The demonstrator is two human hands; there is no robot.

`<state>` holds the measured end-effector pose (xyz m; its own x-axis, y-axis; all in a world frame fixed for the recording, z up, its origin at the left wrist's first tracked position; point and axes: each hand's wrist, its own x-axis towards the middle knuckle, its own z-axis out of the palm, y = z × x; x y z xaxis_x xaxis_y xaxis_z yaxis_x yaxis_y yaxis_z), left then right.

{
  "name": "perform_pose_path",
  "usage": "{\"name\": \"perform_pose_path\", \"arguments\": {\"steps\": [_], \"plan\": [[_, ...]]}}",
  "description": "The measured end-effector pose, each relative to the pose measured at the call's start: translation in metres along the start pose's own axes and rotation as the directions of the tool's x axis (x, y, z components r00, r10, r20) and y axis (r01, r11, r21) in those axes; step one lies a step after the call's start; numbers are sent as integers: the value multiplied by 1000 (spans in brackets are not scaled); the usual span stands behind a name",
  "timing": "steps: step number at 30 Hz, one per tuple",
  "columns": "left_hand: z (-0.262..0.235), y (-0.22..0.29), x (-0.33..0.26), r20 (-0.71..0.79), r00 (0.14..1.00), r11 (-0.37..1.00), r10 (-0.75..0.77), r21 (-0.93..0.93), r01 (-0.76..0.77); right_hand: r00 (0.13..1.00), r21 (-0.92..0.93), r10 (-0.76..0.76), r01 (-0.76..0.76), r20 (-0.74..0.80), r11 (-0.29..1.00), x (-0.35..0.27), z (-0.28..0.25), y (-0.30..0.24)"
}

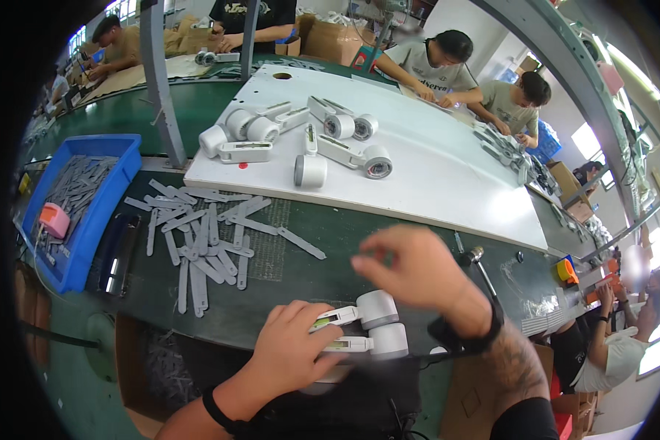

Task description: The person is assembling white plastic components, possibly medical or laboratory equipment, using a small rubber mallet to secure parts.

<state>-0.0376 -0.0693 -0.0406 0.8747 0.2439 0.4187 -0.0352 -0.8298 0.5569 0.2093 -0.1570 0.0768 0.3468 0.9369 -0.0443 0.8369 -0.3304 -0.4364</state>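
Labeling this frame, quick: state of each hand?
Left hand: closed on two white roller devices.
Right hand: blurred, fingers pinched, above them; holding anything cannot be told.

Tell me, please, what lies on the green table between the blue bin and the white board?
In the head view, loose grey strips lie scattered on the table between the blue bin and the white board.
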Motion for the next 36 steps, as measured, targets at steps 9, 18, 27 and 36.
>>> {"name": "perform_pose_path", "arguments": {"steps": [9, 18, 27, 36], "plan": [[-11, -10, 20, 78, 997, 995, 1, -99, 6, 982, -233, 164, -181, -91, 956, 195, 32, -21], [-9, -11, 9, -115, 991, 977, -67, 194, 89, 968, 124, -252, 252, -14, 960, 45, -10, 55], [-10, -21, 13, 31, 993, 990, -114, 92, 110, 939, 363, -267, 176, 217, 915, -7, 16, 65], [-29, -37, 27, -244, 944, 965, -221, -194, 175, 964, -29, -263, 263, -22, 964, 8, 29, 16]]}}
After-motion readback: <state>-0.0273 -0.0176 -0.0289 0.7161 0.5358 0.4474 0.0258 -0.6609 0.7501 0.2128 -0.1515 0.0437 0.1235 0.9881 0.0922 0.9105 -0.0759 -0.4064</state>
